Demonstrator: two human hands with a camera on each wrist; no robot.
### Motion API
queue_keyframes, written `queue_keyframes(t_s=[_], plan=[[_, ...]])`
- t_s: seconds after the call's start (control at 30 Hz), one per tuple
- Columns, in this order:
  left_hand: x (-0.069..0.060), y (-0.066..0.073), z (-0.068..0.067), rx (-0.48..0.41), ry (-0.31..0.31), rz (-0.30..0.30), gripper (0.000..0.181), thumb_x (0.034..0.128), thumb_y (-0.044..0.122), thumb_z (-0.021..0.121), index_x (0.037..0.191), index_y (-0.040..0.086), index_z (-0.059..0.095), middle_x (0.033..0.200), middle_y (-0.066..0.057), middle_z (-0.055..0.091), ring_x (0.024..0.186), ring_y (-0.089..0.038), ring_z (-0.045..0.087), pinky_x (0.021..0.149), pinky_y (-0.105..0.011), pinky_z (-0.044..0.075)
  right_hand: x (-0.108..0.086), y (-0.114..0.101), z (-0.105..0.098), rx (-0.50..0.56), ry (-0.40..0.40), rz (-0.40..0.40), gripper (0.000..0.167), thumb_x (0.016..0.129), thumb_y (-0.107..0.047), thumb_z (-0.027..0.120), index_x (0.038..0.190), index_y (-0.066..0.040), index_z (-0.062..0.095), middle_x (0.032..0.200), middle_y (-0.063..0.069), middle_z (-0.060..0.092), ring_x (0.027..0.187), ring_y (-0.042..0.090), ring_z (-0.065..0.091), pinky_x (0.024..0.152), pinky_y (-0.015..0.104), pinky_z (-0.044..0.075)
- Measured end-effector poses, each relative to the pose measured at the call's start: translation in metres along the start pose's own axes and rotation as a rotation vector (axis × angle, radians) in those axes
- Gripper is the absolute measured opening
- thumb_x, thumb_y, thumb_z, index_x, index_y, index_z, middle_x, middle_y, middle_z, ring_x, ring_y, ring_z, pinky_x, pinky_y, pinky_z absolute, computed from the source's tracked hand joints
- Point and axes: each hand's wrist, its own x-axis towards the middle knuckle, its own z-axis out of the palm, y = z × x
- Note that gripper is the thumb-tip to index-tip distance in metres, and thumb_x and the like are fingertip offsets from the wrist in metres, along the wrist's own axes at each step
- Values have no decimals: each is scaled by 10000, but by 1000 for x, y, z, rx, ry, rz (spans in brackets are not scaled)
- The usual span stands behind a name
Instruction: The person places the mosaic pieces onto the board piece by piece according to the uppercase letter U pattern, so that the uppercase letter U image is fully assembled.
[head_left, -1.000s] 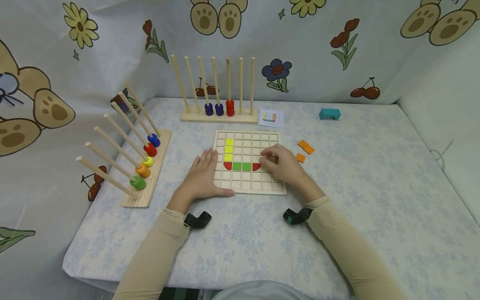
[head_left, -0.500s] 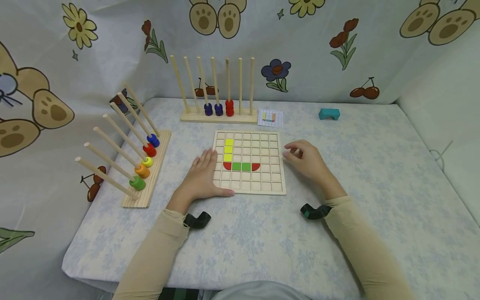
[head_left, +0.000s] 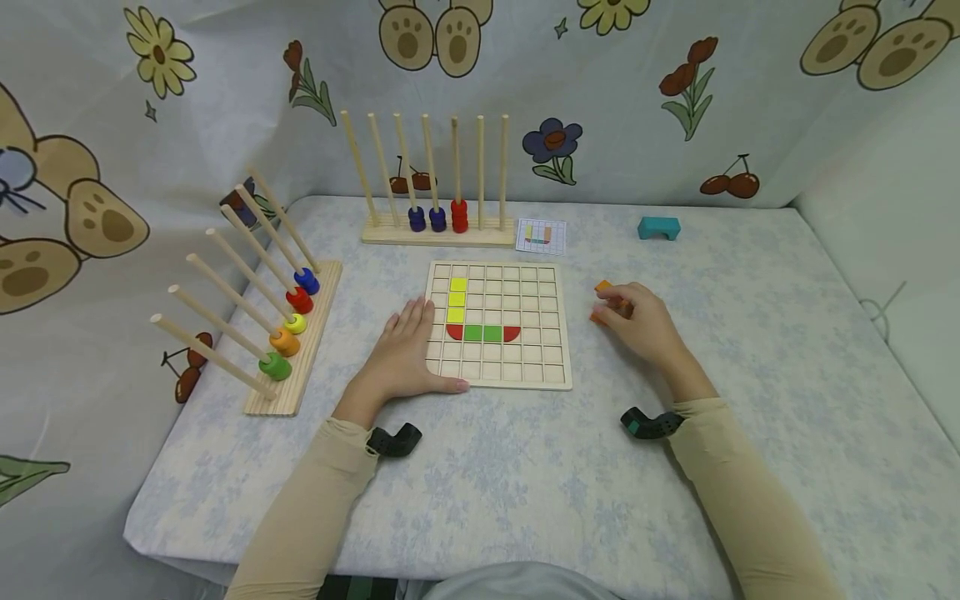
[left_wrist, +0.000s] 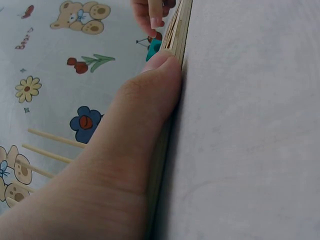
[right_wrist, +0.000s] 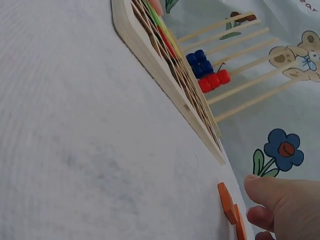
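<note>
My left hand (head_left: pixel 401 350) lies with its fingers on the left edge of a wooden grid board (head_left: pixel 536 358) and its thumb along the front edge. On the board, yellow square tiles (head_left: pixel 457 298) form a column, and green tiles (head_left: pixel 483 333) sit between two red rounded-corner tiles (head_left: pixel 512 334) in a row below. Right of the board, my right hand (head_left: pixel 643 327) hovers over orange tiles (head_left: pixel 602 286), partly covering them. In the right wrist view its thumb (right_wrist: pixel 270 190) appears apart from the orange tiles (right_wrist: pixel 227 204), with no tile visible between the fingers.
A peg rack (head_left: pixel 442 235) with blue and red beads stands behind the board, beside a small pattern card (head_left: pixel 542 237). Another peg rack (head_left: pixel 318 333) with coloured beads is at the left. A teal block (head_left: pixel 659 227) lies at the back right.
My right hand has moved right, from beside the red tile on the board to the orange tiles on the table. My left hand has stayed on the board.
</note>
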Motion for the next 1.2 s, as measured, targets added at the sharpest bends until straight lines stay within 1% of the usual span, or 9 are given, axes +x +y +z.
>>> queue_keyframes(t_s=[0.27,0.57,0.73,0.97,1.2], plan=[[0,1,0,-3,-3,-10,1536,516,996,554,1596,88,-52,1680,-87,-94,1559,-233,-100,1264,-465,-10,-2,5,2,-11,5,-3,313,973,-292,649,1180,-60,690,1020,107,612,816,208,459,696,330,391],[-2,2,-1,-2,-6,-2,1521,534,990,553,1595,88,-57,1678,-103,-100,1559,-249,-97,1262,-479,-10,-5,8,5,-38,19,-23,289,978,-262,644,1167,-49,696,1030,114,622,784,206,457,665,316,382],[-2,2,-2,0,-1,-1,1524,533,987,560,1595,84,-55,1678,-102,-99,1559,-250,-96,1262,-479,-9,-6,8,5,-48,20,-33,303,980,-260,641,1182,-41,696,1045,120,629,775,203,460,657,317,382],[-2,2,-3,3,-1,3,1524,533,985,563,1597,82,-50,1679,-95,-101,1560,-253,-91,1263,-479,-5,-8,10,6,-60,10,-34,338,986,-304,627,1196,-49,701,1033,109,607,770,196,444,644,320,370],[-2,2,-2,0,-2,1,1533,524,986,568,1597,86,-54,1678,-86,-109,1559,-240,-102,1263,-476,-11,-9,14,7,-55,1,-62,350,975,-295,644,1207,-39,702,1027,111,580,763,194,425,634,317,358]])
